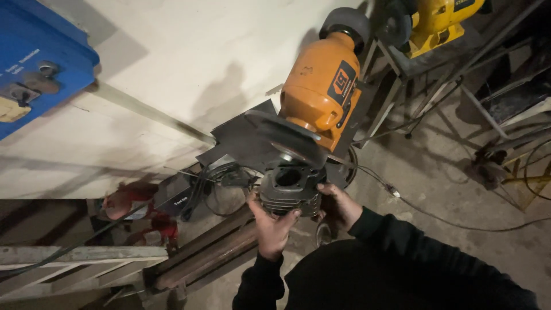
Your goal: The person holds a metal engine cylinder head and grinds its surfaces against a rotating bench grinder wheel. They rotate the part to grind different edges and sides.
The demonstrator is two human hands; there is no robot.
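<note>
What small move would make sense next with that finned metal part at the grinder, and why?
Probably ease the finned cylinder slightly up toward the wheel: both the left hand and right hand grip it just beneath the orange grinder.

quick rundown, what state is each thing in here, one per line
engine cylinder: held in both hands, bore facing up, pressed close under the grinder's wheel
left hand: gripping the cylinder's finned side
right hand: gripping the opposite side
orange bench grinder: upright on its stand; spinning or not, cannot tell
yellow bench grinder: sitting unused behind
</note>
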